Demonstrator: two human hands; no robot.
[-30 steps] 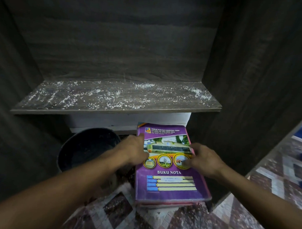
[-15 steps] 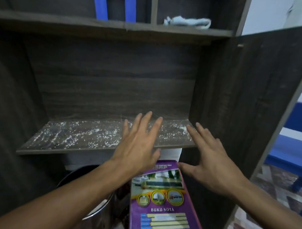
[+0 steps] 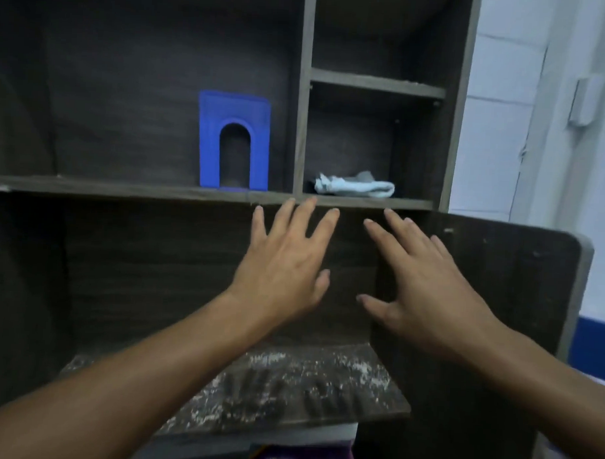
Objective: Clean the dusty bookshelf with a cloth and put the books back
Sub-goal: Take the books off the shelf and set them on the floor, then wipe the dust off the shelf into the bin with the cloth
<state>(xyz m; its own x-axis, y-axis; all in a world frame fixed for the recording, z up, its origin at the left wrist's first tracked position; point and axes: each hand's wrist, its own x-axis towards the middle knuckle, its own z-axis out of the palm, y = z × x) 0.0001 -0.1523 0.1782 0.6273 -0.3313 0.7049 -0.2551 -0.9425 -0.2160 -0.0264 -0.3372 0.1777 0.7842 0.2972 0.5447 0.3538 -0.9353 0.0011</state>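
Cloth (image 3: 355, 188) at shelf edge (image 3: 408, 204), above left hand (image 3: 282, 273)

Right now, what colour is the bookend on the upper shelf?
Bright blue: the bookend shows best in the head view.

Dusty shelf (image 3: 323, 388) open above; door (image 3: 497, 304) crowds right.

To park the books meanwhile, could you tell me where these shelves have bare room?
The upper shelf left of the blue bookend is bare; so is the dusty shelf below. The cloth crowds the small right compartment.
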